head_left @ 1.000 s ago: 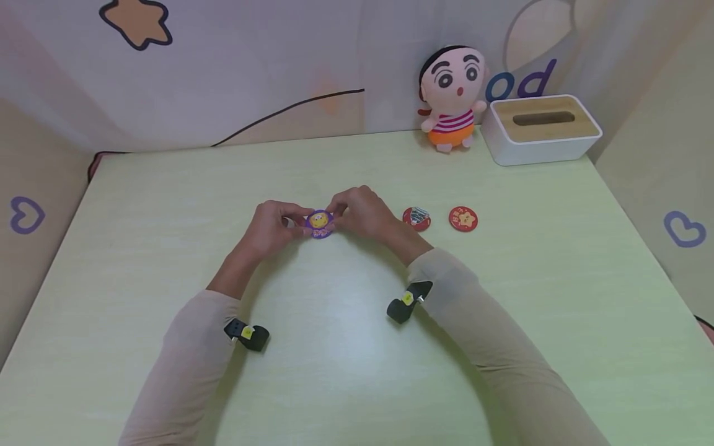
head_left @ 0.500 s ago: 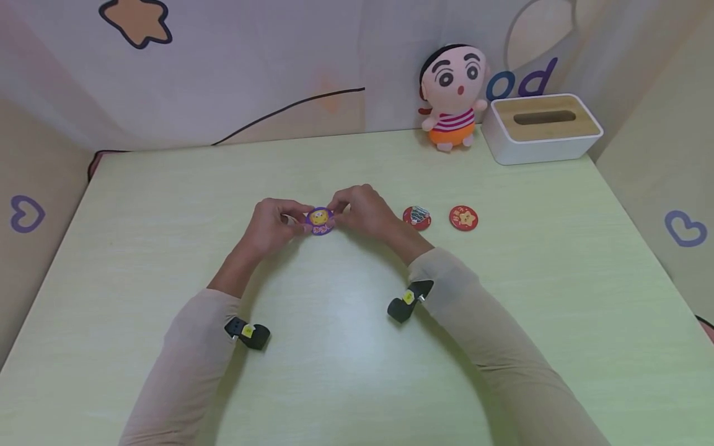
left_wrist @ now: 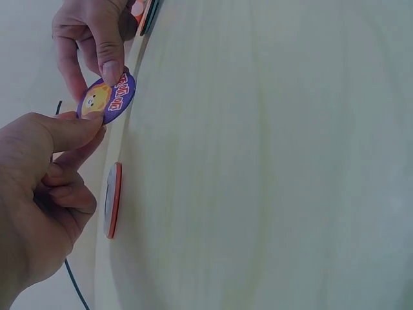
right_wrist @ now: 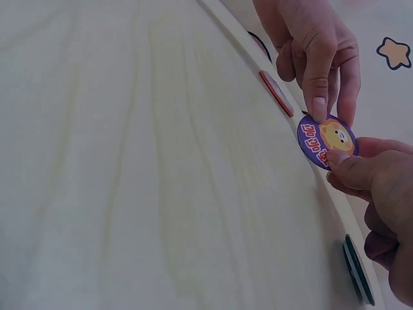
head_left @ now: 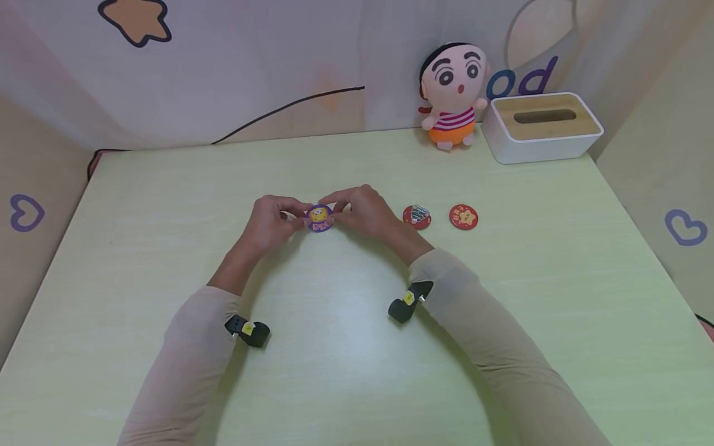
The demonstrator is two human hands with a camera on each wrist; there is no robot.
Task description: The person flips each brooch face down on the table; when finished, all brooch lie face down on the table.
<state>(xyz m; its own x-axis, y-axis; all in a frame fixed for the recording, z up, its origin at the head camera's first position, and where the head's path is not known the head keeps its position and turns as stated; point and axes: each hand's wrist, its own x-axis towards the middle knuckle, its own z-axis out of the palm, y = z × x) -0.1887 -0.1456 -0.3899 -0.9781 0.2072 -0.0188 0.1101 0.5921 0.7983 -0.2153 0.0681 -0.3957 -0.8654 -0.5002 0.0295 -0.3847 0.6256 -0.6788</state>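
One round purple badge with a glossy printed face, showing a yellow lion above red-and-white lettering (head_left: 319, 217), is held just above the pale wood-grain tabletop (head_left: 340, 347). Being circular, it has no long axis; its printed face is turned up and tilted towards the person, lettering on the near edge, lion's head on the far side. Two hands are on it: the left hand (head_left: 270, 218) pinches the left edge between thumb and fingers, and the right hand (head_left: 365, 210) pinches the right edge, thumb on the printed face; both are nearly closed at the tips. One thin red-edged disc (left_wrist: 113, 200) appears on the tabletop near the left hand in the left wrist view. To the right in the head view, two round red badges lie flat and apart: one with a green tree (head_left: 416, 217), one with a yellow star (head_left: 463, 217). At the back are one plush doll in a striped top and orange shorts (head_left: 453, 93) and one white box with a slotted wood-coloured lid (head_left: 546, 133).
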